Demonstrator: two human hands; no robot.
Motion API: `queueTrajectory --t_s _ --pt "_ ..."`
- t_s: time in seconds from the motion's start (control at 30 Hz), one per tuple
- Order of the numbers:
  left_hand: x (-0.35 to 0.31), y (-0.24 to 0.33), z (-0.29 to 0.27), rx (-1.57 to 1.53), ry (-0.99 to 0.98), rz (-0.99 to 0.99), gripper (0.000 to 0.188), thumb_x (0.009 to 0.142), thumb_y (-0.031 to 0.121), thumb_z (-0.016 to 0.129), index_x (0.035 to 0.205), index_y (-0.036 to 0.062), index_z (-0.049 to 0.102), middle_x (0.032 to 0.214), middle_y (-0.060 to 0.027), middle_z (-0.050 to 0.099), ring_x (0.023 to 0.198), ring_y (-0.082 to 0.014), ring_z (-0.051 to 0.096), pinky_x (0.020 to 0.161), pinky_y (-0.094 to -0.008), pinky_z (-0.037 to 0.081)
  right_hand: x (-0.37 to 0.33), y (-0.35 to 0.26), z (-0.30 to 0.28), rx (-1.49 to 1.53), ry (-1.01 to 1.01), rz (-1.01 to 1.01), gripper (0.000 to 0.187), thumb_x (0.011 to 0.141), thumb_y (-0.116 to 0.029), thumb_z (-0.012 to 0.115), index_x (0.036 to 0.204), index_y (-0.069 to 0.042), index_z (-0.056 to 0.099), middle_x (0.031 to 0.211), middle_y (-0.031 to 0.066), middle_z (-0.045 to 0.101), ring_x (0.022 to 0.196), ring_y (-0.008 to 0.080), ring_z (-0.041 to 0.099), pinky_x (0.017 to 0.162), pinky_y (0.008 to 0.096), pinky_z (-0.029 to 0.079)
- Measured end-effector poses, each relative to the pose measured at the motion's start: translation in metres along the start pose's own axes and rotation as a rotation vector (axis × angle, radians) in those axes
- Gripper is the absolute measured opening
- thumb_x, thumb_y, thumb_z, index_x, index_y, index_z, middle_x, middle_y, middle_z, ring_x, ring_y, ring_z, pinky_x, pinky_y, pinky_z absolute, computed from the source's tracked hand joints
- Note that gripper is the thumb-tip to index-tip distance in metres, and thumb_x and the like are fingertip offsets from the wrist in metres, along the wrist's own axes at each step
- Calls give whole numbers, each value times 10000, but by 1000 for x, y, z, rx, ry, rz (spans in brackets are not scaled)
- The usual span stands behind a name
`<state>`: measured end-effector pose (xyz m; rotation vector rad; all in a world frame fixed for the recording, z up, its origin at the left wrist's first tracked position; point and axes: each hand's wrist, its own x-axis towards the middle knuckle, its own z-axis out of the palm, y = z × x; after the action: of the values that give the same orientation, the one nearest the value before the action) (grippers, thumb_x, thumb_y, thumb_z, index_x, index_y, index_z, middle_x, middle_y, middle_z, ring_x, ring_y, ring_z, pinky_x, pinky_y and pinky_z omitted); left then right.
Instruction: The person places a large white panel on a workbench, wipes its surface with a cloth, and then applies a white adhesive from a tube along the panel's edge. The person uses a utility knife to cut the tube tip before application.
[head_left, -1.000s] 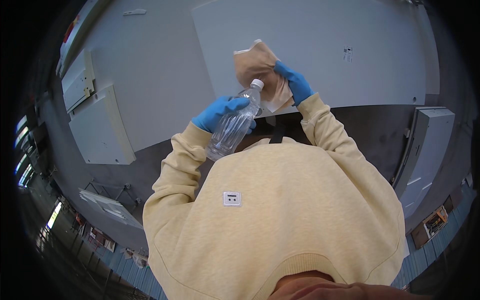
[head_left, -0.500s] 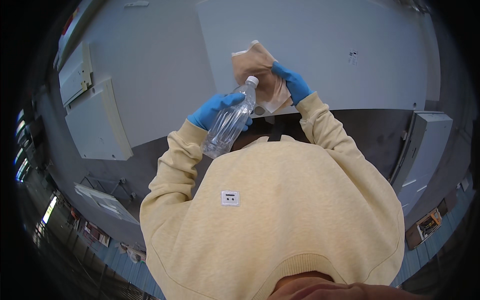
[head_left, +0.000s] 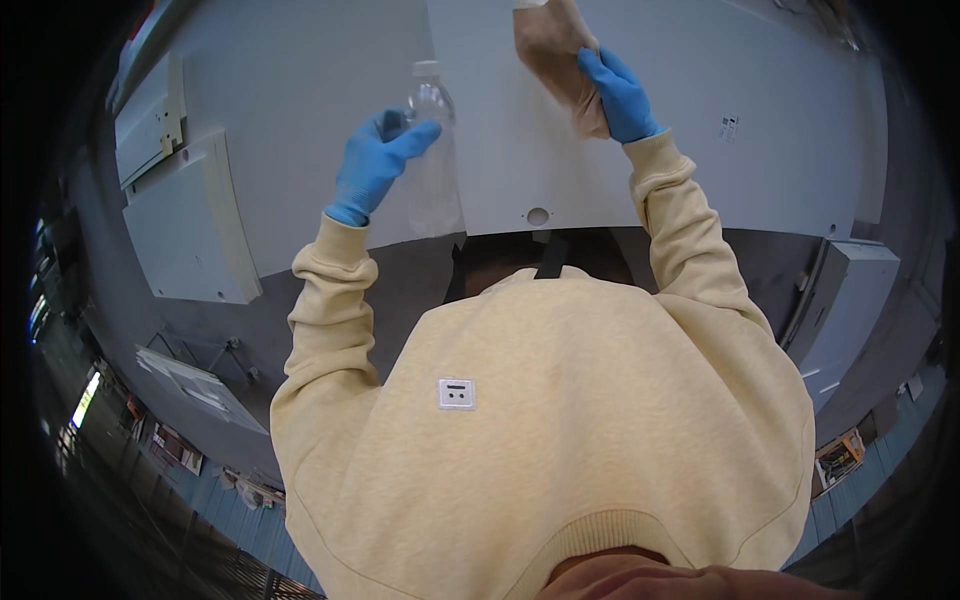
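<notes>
My left hand (head_left: 373, 162), in a blue glove, grips a clear plastic bottle (head_left: 434, 180) around its upper part. The thumb lies over the bottle's near side, and the fingers curl on its left. The bottle has a white cap and stands about upright in the picture, its lower part faint and blurred. In my right hand (head_left: 618, 97), also gloved in blue, is a crumpled tan cloth (head_left: 556, 55) with a white edge, pinched along its right side. The cloth is over the light grey panel (head_left: 640, 190), and its far end reaches the picture's top edge.
A round hole (head_left: 537, 216) pierces the panel near its front edge, and a small printed label (head_left: 729, 127) is on its right part. Pale flat panels (head_left: 190, 225) lie at the left. A white box-like metal part (head_left: 848, 305) stands at the right.
My hands have moved apart and away from my body. The bottle has gone left and from tilted to upright; the cloth has shifted far and right.
</notes>
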<state>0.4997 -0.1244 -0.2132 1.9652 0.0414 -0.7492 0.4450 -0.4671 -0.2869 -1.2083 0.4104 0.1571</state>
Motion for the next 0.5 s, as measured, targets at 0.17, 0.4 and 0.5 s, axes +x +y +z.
queueTrajectory --t_s 0.17,0.4,0.5 --pt "53 -8 -5 363 335 242 716 802 578 821 1183 -6 658 927 -101 734 790 -228 709 720 -356 574 56 24 16 -471 38 16 420 1049 -297 571 1383 -44 597 1150 104 678 1089 170 634 940 274 506" --pt "100 -39 13 643 482 296 678 858 604 741 1219 37 655 963 -165 748 816 -343 731 736 -429 583 62 48 59 -937 39 -780 420 992 -252 590 1370 -69 594 1391 165 622 1333 339 556 1131 431 436" --pt "92 -28 31 651 491 313 653 810 536 791 1189 48 580 989 -207 729 871 -406 716 761 -477 576 54 51 60 -1079 12 -798 459 965 -234 606 1390 -67 557 1535 181 499 1463 361 421 1222 469 326"
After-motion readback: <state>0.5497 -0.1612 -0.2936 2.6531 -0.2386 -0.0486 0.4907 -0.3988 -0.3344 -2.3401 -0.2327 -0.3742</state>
